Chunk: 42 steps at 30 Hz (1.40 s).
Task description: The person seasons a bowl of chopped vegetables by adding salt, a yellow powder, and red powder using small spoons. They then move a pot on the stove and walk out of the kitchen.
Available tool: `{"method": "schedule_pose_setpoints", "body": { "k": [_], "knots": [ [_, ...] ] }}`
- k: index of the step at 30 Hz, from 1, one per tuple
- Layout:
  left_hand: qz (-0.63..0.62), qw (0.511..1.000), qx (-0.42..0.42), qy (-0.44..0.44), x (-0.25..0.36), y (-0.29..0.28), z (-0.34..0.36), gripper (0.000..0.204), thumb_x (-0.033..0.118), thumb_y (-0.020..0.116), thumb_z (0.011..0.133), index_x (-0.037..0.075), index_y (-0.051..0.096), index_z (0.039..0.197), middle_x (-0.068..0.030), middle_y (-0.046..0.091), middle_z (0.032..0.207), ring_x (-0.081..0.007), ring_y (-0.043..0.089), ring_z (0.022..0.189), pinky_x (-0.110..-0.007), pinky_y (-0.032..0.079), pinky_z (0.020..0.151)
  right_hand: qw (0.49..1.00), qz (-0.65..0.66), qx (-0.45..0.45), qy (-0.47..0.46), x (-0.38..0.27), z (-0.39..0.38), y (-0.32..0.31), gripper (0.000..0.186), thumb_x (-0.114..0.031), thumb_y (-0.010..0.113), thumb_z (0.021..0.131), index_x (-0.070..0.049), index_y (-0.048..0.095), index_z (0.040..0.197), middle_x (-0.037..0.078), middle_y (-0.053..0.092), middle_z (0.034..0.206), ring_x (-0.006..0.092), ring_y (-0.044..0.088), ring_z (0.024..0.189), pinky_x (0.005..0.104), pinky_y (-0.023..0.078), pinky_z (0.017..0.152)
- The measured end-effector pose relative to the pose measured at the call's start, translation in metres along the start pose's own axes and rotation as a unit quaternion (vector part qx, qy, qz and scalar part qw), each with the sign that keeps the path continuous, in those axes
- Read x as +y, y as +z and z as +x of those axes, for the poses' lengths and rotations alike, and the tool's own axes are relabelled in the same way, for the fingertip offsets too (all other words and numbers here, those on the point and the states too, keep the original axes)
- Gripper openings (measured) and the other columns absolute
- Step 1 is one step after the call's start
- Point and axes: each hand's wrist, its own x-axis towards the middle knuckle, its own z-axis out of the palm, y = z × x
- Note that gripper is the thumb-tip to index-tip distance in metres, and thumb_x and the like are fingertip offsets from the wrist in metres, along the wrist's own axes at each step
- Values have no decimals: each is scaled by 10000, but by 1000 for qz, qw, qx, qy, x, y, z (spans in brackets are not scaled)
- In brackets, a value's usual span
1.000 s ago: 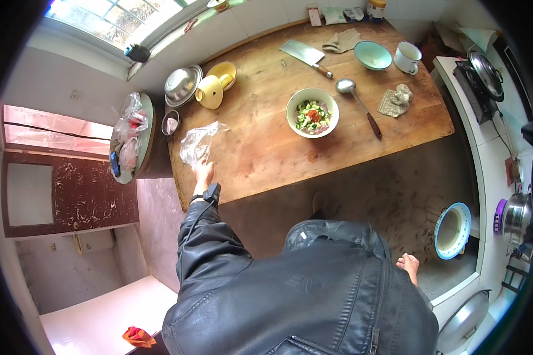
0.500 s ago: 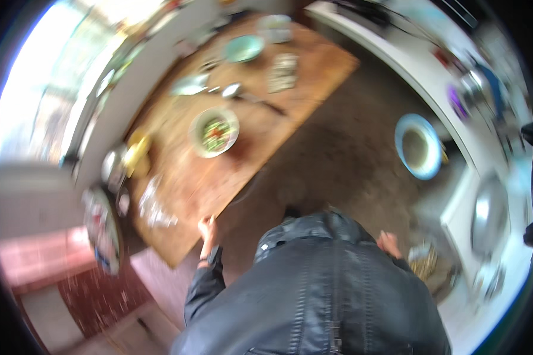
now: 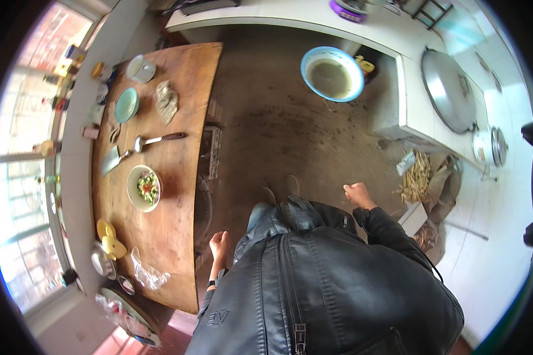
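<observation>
My left hand (image 3: 219, 243) hangs beside the right edge of the wooden table (image 3: 175, 236), its fingers curled and nothing seen in them. Over the floor, my right hand (image 3: 357, 194) is a loose fist, apart from everything around it. A white bowl (image 3: 132, 192) of chopped green and red food stands on the table. Beyond it lie a ladle (image 3: 154, 141) with a dark handle and a cleaver (image 3: 110, 161). A crumpled clear plastic bag (image 3: 148, 271) rests near the table's near end, close to a yellow plastic item (image 3: 111, 239).
An enamel basin (image 3: 306, 74) with a blue rim and cloudy water stands ahead on the right. A white tiled counter (image 3: 417, 106) carries a large metal lid (image 3: 447, 89). Dry stalks (image 3: 416, 177) lie below. A green bowl (image 3: 126, 105) and cloth (image 3: 167, 102) sit farther along the table.
The view has swung to the right and sharpened; the table now lies at my left. My right hand has come farther forward from my side. My left hand is now off the table edge.
</observation>
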Motion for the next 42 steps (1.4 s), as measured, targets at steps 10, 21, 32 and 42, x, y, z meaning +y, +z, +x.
{"method": "schedule_pose_setpoints", "body": {
  "k": [10,21,32,42],
  "knots": [
    [197,955,-215,53,72,24,43,292,207,628,994,51,605,749,-12,563,633,-105,500,494,-277,377,425,953,-233,175,89,166,-118,28,239,-193,587,894,-6,718,964,277,709,1039,494,698,968,565,577,847],
    [273,906,-306,104,113,121,57,257,211,645,975,-24,705,890,-66,646,700,-167,637,591,-307,521,514,927,40,276,252,282,-224,85,269,-176,631,817,64,742,868,321,716,927,514,702,901,519,587,824],
    [303,906,-272,119,145,287,-37,366,289,641,1005,-44,680,859,-77,641,687,-176,625,564,-328,485,489,889,218,304,264,382,-174,-36,271,-221,642,888,8,761,805,289,718,838,452,718,811,509,582,764],
    [407,854,-214,242,165,373,-85,428,325,673,987,2,754,718,-100,686,638,-164,641,538,-354,521,553,912,174,318,194,473,-131,-113,235,-132,608,905,-36,812,841,170,724,691,301,716,655,426,560,648]
  ]
}}
